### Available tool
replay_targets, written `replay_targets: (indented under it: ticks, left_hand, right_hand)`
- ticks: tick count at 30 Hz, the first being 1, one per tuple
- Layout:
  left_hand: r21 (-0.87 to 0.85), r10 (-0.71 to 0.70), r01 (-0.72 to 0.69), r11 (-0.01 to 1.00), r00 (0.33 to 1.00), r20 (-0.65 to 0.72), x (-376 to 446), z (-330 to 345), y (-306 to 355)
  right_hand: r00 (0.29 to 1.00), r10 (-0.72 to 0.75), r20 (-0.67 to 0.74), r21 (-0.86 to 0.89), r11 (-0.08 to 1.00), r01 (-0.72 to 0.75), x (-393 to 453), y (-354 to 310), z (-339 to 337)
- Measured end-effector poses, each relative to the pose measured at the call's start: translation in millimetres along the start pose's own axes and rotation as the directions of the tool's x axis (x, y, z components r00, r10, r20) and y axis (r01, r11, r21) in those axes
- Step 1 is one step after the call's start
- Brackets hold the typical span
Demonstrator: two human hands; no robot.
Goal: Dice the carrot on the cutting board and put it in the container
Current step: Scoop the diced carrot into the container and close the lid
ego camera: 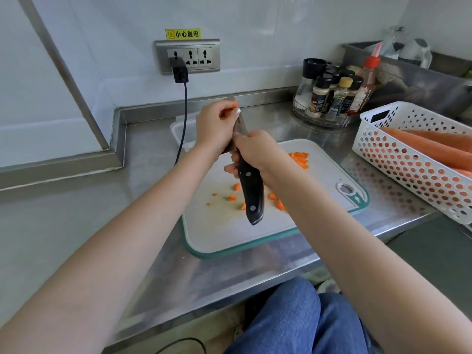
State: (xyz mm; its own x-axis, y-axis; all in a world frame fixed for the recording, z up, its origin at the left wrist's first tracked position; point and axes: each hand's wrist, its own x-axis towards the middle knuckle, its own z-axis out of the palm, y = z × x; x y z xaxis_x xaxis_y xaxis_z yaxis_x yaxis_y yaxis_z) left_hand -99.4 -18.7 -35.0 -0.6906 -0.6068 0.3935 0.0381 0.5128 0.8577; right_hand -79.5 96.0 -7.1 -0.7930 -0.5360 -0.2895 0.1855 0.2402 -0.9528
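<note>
Wall sticker [183,34] reads "小心触电"; right hand [255,152] grips knife [249,190].

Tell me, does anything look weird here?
Yes. The left hand wipes carrot bits off the knife blade with bare fingers, close to the edge. Other pieces lie scattered across the cutting board.

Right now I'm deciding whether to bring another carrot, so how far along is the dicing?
Cutting looks largely done: orange carrot pieces lie scattered on the white teal-edged cutting board. In hand: right hand grips the black-handled knife, left hand holds pieces against its blade. Left: moving the remainder into the clear plastic container.
</note>
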Motion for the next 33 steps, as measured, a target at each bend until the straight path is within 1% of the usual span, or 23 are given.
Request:
replay_targets:
  ticks: [3,6,9,12,14,17,22,27,30,33]
  left_hand:
    - [0.007,-0.073,0.073,0.997,0.997,0.006,-6,5,-8]
    - [0.026,-0.133,0.132,0.991,0.991,0.009,-13,9,-17]
    - [0.063,-0.128,0.127,0.99,0.992,0.012,-14,9,-17]
    - [0.156,-0.092,0.082,0.984,0.994,0.058,-12,8,-21]
    - [0.207,-0.078,0.058,0.977,0.993,0.088,-11,7,-24]
    - [0.218,-0.076,0.055,0.974,0.993,0.09,-9,2,-25]
    - [0.282,-0.019,0.005,0.959,0.999,0.047,-13,1,-25]
    - [0.341,-0.044,0.046,0.939,0.999,-0.015,-16,3,-22]
    - [0.305,-0.087,0.092,0.948,0.996,-0.032,-20,1,-16]
    - [0.13,-0.21,0.209,0.969,0.978,-0.011,-16,-5,-13]
  right_hand:
    - [0.998,0.062,0.004,0.009,0.998,-0.062,-1,3,1]
    - [0.993,0.114,0.01,-0.019,0.993,-0.114,-1,11,2]
    - [0.989,0.145,0.02,-0.005,0.989,-0.145,-2,13,2]
    - [0.983,0.184,0.011,-0.018,0.983,-0.184,-6,15,-1]
    - [0.983,0.183,0.006,-0.011,0.983,-0.183,-9,17,-3]
    - [0.985,0.17,0.006,-0.007,0.985,-0.17,-11,19,-5]
    - [0.99,0.138,-0.024,-0.011,0.99,-0.138,-12,25,-15]
    - [0.994,0.093,-0.063,-0.061,0.993,-0.097,-11,28,-30]
    - [0.995,0.083,-0.062,-0.092,0.992,-0.088,-12,28,-35]
    - [0.996,0.069,-0.053,-0.139,0.987,-0.076,-12,27,-37]
